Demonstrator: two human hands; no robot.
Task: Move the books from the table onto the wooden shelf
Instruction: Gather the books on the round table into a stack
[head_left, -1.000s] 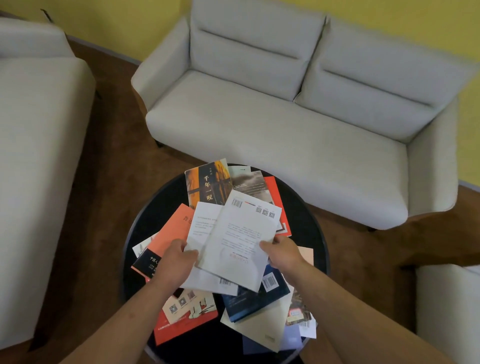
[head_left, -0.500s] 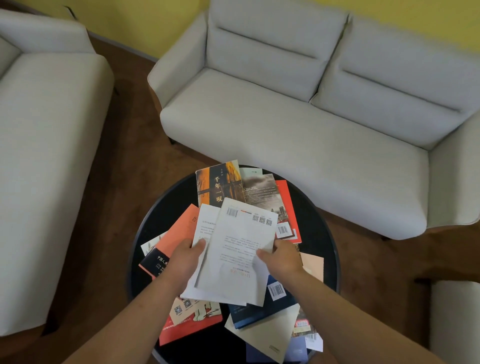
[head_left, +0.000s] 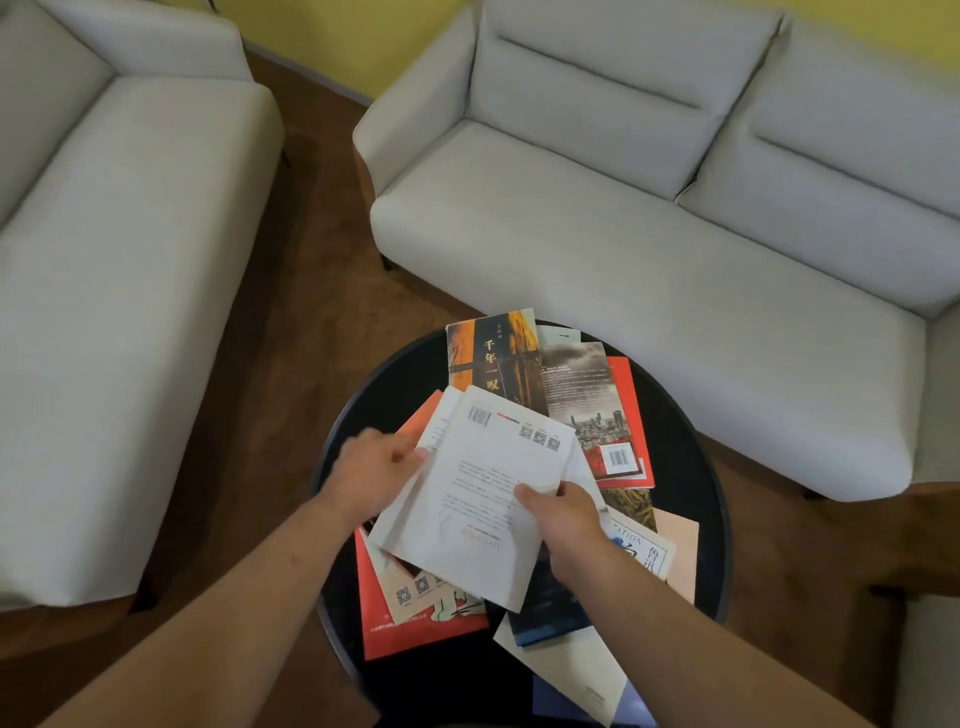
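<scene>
I see the white paperback book (head_left: 483, 499) held back cover up just above the round black table (head_left: 387, 382). My left hand (head_left: 376, 475) grips its left edge, my right hand (head_left: 563, 514) pinches the right edge. Scattered colourful books (head_left: 597, 410) lie beneath, pale grey sofa (head_left: 649, 249) beyond.

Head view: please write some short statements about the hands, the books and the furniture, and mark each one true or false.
1. The left hand and the right hand both hold the white paperback books over the round black table. True.
2. The wooden shelf is in view beside the table. False: no shelf shows in this view.
3. The table carries no other books. False: several lie on it, such as the red-covered book and the orange and black book.
4. A light grey fabric sofa stands beyond the table. True.
</scene>
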